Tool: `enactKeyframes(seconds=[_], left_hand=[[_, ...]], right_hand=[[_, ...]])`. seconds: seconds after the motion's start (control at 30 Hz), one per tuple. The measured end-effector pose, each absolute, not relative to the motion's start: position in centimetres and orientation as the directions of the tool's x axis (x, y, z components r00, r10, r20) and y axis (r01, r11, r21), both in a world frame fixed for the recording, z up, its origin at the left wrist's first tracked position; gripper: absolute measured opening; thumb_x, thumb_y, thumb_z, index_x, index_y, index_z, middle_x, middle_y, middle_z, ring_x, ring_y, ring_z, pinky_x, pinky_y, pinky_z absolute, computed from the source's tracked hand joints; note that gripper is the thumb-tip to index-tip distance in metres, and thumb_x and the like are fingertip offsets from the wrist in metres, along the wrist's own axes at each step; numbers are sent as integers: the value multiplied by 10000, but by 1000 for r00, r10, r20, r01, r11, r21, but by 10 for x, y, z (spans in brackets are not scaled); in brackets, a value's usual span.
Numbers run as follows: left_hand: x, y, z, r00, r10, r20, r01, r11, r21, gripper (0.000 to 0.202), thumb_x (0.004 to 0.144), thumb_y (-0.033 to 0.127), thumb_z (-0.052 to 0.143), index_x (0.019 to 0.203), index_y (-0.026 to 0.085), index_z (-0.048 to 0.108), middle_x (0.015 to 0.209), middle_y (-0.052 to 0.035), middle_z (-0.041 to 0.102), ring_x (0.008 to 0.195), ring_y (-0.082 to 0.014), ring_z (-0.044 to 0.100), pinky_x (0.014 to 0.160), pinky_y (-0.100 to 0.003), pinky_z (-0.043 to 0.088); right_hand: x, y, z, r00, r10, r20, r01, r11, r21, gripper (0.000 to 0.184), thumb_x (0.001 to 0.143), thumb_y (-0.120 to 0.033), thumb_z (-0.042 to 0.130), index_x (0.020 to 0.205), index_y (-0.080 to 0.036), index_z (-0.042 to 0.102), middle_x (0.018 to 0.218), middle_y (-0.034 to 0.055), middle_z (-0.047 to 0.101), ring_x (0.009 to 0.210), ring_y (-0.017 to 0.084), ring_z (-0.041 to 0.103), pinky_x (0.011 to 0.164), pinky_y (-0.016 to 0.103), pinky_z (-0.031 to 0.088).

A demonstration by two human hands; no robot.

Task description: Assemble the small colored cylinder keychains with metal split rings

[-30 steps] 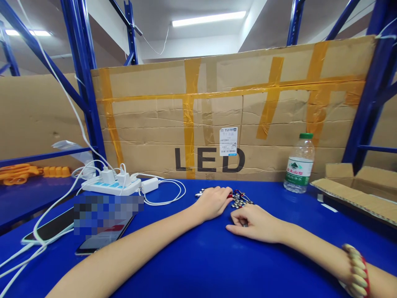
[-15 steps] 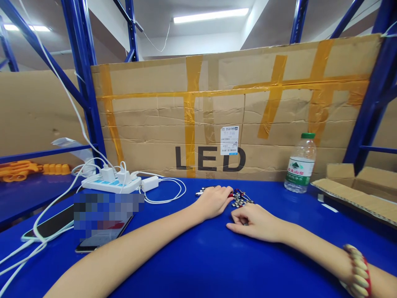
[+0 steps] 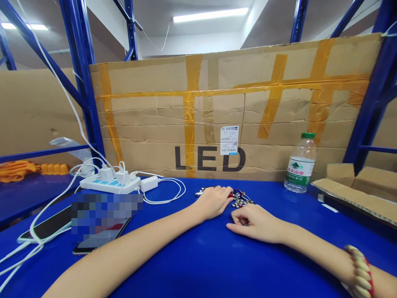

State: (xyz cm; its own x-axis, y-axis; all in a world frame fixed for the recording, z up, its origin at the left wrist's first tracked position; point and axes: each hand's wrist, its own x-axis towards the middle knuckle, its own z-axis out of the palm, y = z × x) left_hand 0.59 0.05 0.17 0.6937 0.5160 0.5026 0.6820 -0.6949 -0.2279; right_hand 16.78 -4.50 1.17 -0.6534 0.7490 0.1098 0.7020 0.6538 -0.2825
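Note:
A small heap of silver metal parts with red bits lies on the blue table in front of the cardboard wall. My left hand rests palm down on the heap's left side, fingers curled over some parts. My right hand lies just in front of the heap, its fingers pinched on a small dark piece that I cannot make out. A beaded bracelet circles my right wrist.
A taped cardboard sheet marked LED stands at the back. A water bottle and an open carton are at the right. A power strip with white cables, and two phones, lie at the left.
Both hands stay where they were. The view has shifted a little, so the things at the left sit slightly further left.

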Motion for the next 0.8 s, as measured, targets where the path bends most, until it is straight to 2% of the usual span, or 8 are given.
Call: enactKeyframes(seconds=[0.4,0.8], left_hand=[[5,1,1,703,506,500,669,-709,-224,237,918,315,268,1008,172,434,897,-37,607,834,-168,567,701,-282,444],[6,-1,4,695,522,494,681,-698,-221,235,919,300,260,1004,169,435,884,-39,616,811,-168,568,684,-280,442]], right_hand=[[169,-45,12,-662,736,142,692,672,-261,415,807,-472,426,524,-169,434,472,-56,407,447,63,322,470,204,251],[170,-44,9,-677,693,247,634,720,-281,328,789,-432,479,593,-170,488,505,-46,479,458,60,388,467,188,265]])
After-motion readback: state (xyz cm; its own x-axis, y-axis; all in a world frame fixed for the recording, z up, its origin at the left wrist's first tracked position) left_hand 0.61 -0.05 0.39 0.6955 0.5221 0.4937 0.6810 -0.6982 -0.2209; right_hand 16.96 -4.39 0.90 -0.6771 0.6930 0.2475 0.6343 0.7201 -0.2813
